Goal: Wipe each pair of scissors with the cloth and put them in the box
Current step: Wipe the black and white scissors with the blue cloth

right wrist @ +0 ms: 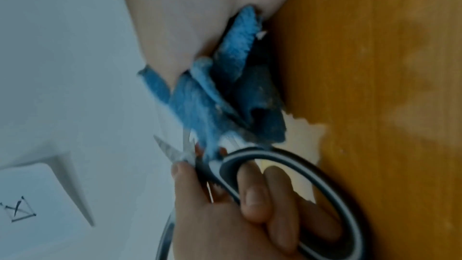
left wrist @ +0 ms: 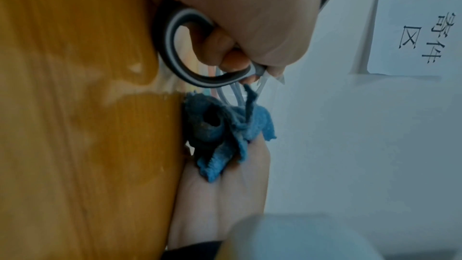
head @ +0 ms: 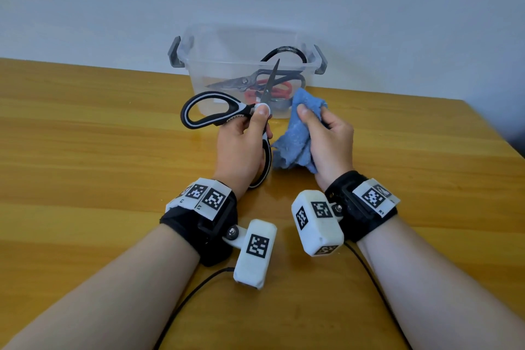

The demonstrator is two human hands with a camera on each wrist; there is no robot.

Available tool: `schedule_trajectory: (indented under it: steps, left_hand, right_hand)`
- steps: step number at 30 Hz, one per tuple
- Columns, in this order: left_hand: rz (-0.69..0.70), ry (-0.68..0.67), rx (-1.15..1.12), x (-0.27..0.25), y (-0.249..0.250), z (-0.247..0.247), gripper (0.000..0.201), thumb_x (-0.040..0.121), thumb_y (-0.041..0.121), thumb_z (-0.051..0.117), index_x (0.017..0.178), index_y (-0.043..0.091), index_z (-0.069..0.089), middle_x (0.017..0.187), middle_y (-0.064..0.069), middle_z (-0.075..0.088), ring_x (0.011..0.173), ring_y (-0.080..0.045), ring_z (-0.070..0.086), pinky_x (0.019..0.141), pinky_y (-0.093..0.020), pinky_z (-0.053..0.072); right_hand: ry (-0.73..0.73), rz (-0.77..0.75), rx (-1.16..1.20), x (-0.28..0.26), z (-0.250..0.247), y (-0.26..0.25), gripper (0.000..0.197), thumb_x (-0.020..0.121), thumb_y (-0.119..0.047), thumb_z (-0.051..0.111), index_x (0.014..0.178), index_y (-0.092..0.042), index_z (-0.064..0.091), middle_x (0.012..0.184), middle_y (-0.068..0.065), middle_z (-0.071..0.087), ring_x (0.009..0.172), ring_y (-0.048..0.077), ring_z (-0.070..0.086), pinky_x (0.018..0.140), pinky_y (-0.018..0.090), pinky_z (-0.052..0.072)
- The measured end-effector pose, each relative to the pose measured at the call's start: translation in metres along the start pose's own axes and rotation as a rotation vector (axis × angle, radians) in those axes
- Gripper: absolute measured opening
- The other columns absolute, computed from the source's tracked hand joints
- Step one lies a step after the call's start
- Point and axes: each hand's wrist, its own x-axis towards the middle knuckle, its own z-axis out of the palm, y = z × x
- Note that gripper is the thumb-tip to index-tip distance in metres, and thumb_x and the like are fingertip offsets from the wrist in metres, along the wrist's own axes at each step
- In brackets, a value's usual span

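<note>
One pair of scissors [head: 227, 113] is in hand, above the table [head: 85, 136], just near of the box [head: 247, 45]. Handles spread wide; one blade points up and far, the other is hidden. Left hand [head: 241, 145] grips them at the pivot, thumb on the white cap, fingers curled through the near loop. Right hand [head: 326, 139] bunches the cloth [head: 295, 136], thumb and fingers clamped on it, just right of the blade, not clearly touching. At least two pairs already lie in the box.

Judgement: wipe step. Fold cloth over the blade's back, stroke pivot to tip, fingers off the edge. Keep the pivot grip firm. Do the hidden blade too, then close before boxing.
</note>
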Motion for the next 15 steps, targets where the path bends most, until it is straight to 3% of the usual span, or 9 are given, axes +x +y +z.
schedule_trajectory:
  steps: [2, 4, 9, 12, 15]
  left_hand:
    - [0.009, 0.016, 0.006, 0.0010, -0.0012, -0.0002, 0.052, 0.106, 0.036, 0.055, 0.062, 0.009, 0.055, 0.043, 0.006, 0.044, 0.044, -0.017, 0.045, 0.049, -0.030, 0.037]
    - [-0.009, 0.024, -0.008, 0.0015, -0.0009, -0.0001, 0.050, 0.105, 0.035, 0.057, 0.060, 0.016, 0.052, 0.044, 0.007, 0.047, 0.045, -0.016, 0.047, 0.049, -0.030, 0.039]
    - [-0.029, -0.024, -0.060, 0.0009, -0.0012, -0.0007, 0.054, 0.105, 0.036, 0.057, 0.073, -0.006, 0.059, 0.048, 0.000, 0.047, 0.040, -0.015, 0.043, 0.044, -0.025, 0.036]
    - [-0.034, -0.029, -0.062, -0.0001, 0.0004, -0.0013, 0.054, 0.106, 0.036, 0.056, 0.077, -0.010, 0.060, 0.049, -0.002, 0.046, 0.039, -0.015, 0.041, 0.042, -0.023, 0.034]
    - [-0.027, -0.029, -0.048, -0.0013, 0.0036, -0.0006, 0.051, 0.107, 0.034, 0.054, 0.076, -0.006, 0.058, 0.048, 0.003, 0.047, 0.038, -0.015, 0.041, 0.042, -0.023, 0.034]
  right_hand:
    - [-0.179, 0.011, -0.024, -0.0047, 0.0000, -0.0032, 0.015, 0.092, -0.015, 0.073, 0.079, -0.020, 0.078, 0.076, 0.002, 0.074, 0.074, 0.019, 0.069, 0.071, 0.040, 0.059]
    - [-0.271, -0.008, -0.081, -0.0081, 0.0012, -0.0050, 0.012, 0.092, -0.013, 0.073, 0.081, -0.017, 0.078, 0.076, 0.003, 0.075, 0.073, 0.017, 0.071, 0.067, 0.033, 0.058]
    - [-0.165, -0.066, -0.081, -0.0074, 0.0037, -0.0032, 0.013, 0.091, -0.009, 0.074, 0.091, -0.021, 0.079, 0.087, 0.000, 0.079, 0.083, 0.014, 0.075, 0.070, 0.026, 0.057]
    - [-0.111, -0.091, -0.095, -0.0065, 0.0049, 0.0006, 0.014, 0.091, -0.011, 0.075, 0.094, -0.024, 0.079, 0.089, 0.000, 0.080, 0.088, 0.016, 0.076, 0.073, 0.029, 0.060]
    - [-0.017, -0.085, -0.114, -0.0028, 0.0030, 0.0025, 0.016, 0.091, -0.016, 0.075, 0.081, -0.028, 0.078, 0.079, -0.001, 0.078, 0.077, 0.014, 0.073, 0.071, 0.033, 0.060]
